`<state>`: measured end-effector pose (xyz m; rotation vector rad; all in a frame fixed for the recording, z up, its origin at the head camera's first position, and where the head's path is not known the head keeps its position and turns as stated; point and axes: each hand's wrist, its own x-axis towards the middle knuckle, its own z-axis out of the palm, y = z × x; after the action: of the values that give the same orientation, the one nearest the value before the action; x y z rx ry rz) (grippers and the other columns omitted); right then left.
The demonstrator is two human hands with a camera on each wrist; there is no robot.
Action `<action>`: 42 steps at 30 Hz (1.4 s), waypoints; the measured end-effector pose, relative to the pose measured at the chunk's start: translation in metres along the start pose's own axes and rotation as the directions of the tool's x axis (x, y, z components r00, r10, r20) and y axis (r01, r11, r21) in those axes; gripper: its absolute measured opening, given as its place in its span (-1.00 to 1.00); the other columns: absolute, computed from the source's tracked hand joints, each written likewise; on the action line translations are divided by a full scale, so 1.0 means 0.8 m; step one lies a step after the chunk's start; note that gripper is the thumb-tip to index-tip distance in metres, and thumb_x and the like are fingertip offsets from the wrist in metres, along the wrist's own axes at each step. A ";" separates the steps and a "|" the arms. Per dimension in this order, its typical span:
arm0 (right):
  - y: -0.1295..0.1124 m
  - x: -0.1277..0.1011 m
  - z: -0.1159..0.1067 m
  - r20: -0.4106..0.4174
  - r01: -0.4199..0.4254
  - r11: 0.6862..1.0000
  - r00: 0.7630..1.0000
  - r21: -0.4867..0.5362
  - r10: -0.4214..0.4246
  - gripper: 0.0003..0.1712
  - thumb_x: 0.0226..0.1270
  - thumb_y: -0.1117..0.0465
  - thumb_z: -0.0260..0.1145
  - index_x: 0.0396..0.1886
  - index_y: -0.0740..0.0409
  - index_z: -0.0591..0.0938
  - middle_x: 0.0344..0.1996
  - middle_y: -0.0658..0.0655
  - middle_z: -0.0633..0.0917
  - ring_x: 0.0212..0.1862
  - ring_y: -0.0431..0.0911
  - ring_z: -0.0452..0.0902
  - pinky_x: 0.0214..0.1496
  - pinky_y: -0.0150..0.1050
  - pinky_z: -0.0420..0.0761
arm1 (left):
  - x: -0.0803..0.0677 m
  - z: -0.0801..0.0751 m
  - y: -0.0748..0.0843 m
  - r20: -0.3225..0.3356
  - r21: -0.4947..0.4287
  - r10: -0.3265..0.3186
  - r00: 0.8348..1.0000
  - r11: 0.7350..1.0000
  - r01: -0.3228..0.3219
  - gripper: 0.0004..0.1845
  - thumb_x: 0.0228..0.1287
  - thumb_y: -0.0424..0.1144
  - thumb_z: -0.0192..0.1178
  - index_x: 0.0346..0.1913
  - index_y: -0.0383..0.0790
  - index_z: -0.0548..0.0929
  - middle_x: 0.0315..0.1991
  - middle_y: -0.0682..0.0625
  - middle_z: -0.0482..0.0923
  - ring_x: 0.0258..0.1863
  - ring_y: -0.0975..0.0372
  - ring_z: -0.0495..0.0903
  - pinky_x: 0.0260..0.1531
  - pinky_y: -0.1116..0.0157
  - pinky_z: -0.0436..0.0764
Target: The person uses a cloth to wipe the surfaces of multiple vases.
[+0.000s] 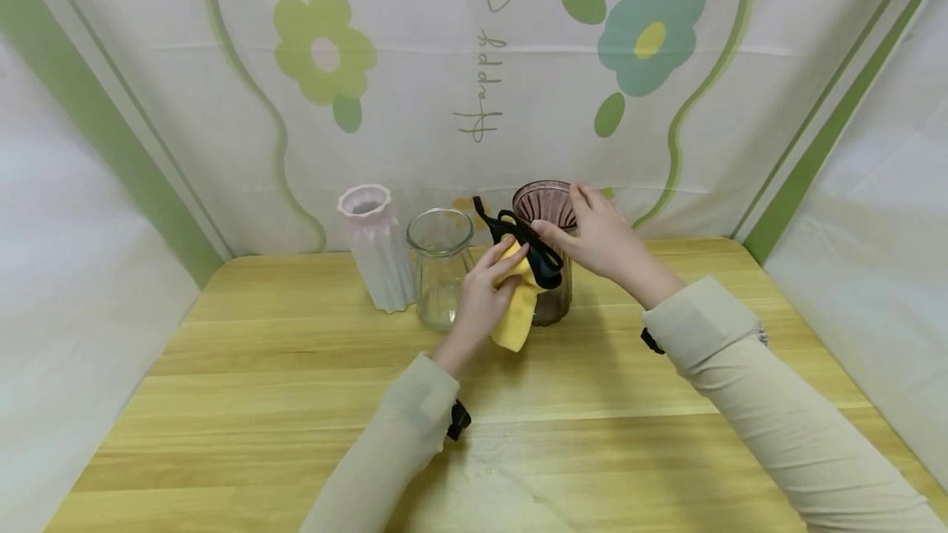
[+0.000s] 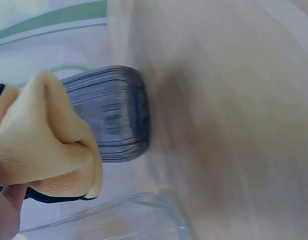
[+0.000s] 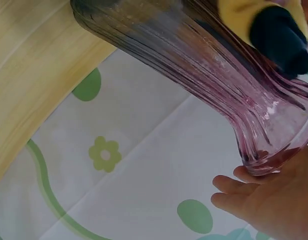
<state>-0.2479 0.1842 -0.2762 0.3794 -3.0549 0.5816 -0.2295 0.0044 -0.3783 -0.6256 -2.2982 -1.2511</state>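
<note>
A purple ribbed glass vase stands upright on the wooden table near the back wall. My right hand holds it at the rim, thumb in front and fingers over the top; in the right wrist view the right hand lies against the flared mouth of the vase. My left hand grips a yellow cloth with a black edge and presses it to the vase's front. In the left wrist view the bunched cloth is beside the vase.
A clear glass jar stands just left of the purple vase, close to my left hand. A pale pink ribbed vase is further left. A flowered sheet hangs behind, and white panels close both sides.
</note>
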 end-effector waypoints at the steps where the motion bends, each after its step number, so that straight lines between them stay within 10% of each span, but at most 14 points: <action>1: -0.001 0.000 0.000 -0.001 -0.007 1.000 1.000 0.001 0.007 0.21 0.24 -0.53 -0.19 0.50 0.37 -0.11 0.51 0.39 -0.06 0.49 0.36 -0.17 0.52 0.27 -0.12 | -0.002 0.002 -0.001 0.015 0.005 -0.017 1.000 1.000 0.017 -0.57 0.18 -0.46 0.24 0.15 -0.21 0.60 0.29 -0.18 0.44 0.29 -0.03 0.43 0.16 0.12 0.57; 12: -0.004 -0.001 0.002 -0.007 -0.042 0.999 0.999 0.014 0.042 0.23 0.23 -0.55 -0.21 0.50 0.35 -0.14 0.51 0.39 -0.08 0.45 0.46 -0.13 0.46 0.33 0.00 | -0.028 0.013 -0.030 0.122 0.018 -0.129 0.984 0.992 0.128 -0.56 0.20 -0.50 0.20 0.16 -0.20 0.59 0.31 -0.19 0.42 0.33 -0.06 0.38 0.19 0.13 0.55; 25: 0.006 -0.001 0.001 -0.030 -0.015 0.999 0.999 0.029 0.016 0.19 0.21 -0.56 -0.19 0.53 0.22 -0.11 0.52 0.34 -0.09 0.49 0.38 -0.19 0.48 0.33 -0.05 | -0.033 0.013 -0.035 0.137 0.070 -0.118 0.984 0.992 0.109 -0.55 0.23 -0.50 0.18 0.18 -0.16 0.58 0.32 -0.14 0.41 0.33 -0.01 0.40 0.08 0.16 0.62; 42: 0.007 -0.004 0.003 -0.036 0.013 1.000 0.999 -0.024 -0.014 0.23 0.20 -0.58 -0.21 0.51 0.31 -0.08 0.52 0.34 -0.06 0.53 0.28 -0.24 0.55 0.21 -0.24 | -0.006 0.006 -0.011 -0.046 -0.017 -0.011 0.999 1.000 0.011 -0.56 0.21 -0.48 0.21 0.17 -0.21 0.59 0.29 -0.15 0.45 0.28 0.00 0.45 -0.04 0.18 0.67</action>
<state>-0.2460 0.1890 -0.2806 0.3841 -3.0189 0.5456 -0.2313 0.0033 -0.3891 -0.5847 -2.2593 -1.2776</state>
